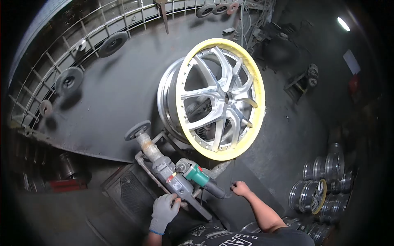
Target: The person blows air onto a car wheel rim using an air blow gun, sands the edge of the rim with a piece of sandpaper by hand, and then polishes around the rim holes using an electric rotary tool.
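Observation:
My left hand (pixel 165 210), in a grey glove with a blue cuff, has its fingertips at the rear of a grey power tool (pixel 168 172) with a round disc at its front. What it grips there is unclear. My right hand (pixel 239 189) is bare, its fingers curled together, just right of the black handle of a green grinder (pixel 200 177). Whether it holds anything is too small to tell. Both tools rest on a metal frame. Beyond them stands a silver spoked wheel rim (pixel 226 98) with yellow covering round its edge.
A wire rack (pixel 53 57) with several round discs curves along the upper left. More rims (pixel 324 168) are stacked at lower right, one yellow-edged. A small machine (pixel 305 80) stands at right. A red object (pixel 67 185) lies at lower left.

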The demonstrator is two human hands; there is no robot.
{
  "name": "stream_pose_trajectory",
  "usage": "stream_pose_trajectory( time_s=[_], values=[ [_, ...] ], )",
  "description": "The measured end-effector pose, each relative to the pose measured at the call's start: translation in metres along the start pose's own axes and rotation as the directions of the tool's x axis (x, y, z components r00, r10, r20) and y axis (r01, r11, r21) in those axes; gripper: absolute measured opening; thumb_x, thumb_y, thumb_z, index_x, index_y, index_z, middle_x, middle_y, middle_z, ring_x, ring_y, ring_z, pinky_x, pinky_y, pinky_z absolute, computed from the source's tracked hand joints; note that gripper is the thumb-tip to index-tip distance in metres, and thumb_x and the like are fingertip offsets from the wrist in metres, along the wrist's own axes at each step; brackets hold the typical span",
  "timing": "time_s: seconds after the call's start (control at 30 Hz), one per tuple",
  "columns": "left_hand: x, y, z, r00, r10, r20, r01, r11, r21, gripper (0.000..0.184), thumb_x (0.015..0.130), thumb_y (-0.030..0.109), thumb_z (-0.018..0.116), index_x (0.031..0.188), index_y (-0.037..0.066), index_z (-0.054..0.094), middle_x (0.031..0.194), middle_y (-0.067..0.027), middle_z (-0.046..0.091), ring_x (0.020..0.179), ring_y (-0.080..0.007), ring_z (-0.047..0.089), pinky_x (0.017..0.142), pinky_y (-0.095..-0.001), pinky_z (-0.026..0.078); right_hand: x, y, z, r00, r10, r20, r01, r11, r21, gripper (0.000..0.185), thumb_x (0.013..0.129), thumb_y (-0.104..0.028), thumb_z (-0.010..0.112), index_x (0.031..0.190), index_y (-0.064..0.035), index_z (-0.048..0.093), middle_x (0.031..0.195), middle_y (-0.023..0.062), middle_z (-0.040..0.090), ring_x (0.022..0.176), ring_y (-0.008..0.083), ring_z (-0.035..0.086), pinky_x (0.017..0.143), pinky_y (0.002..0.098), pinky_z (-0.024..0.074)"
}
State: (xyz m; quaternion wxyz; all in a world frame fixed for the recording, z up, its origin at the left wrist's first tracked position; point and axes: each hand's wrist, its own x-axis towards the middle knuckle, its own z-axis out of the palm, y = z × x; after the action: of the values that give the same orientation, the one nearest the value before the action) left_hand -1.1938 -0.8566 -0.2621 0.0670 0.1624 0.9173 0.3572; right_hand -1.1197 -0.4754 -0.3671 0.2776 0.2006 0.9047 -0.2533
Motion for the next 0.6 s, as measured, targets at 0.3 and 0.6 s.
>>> stream_pose_trajectory(
  time_s=[0.3, 0.6],
  values=[
    [0.064, -0.016, -0.024, 0.872, 0.053, 0.486, -0.073, 0.997, 0.023, 0.023, 0.082, 0.027, 0.066, 0.079, 0.005, 0.068, 0.074, -0.0150, 0.065, 0.073, -0.0323, 0.064, 0.064, -0.0433, 0.049, -0.094, 0.031, 0.012, 0.831, 0.523, -0.189, -0.342, 0.749, 0.568, 0.022, 0.084, -0.016, 0.055, 0.087, 0.0013, 0.068, 0.077, 0.0136, 0.069, 0.068, 0.0227, 0.068, 0.065, 0.0341, 0.0529],
    [0.073, -0.061, -0.084, 0.681, 0.493, 0.542, -0.469, 0.862, -0.195, 0.029, 0.086, 0.035, 0.060, 0.091, 0.007, 0.068, 0.084, -0.0150, 0.067, 0.079, -0.0330, 0.065, 0.070, -0.0459, 0.051, -0.242, -0.017, 0.255, 0.676, 0.737, -0.015, -0.424, 0.405, 0.810, 0.020, 0.091, -0.010, 0.045, 0.095, -0.0006, 0.062, 0.077, 0.0130, 0.066, 0.061, 0.0269, 0.066, 0.047, 0.0351, 0.0505]
  ],
)
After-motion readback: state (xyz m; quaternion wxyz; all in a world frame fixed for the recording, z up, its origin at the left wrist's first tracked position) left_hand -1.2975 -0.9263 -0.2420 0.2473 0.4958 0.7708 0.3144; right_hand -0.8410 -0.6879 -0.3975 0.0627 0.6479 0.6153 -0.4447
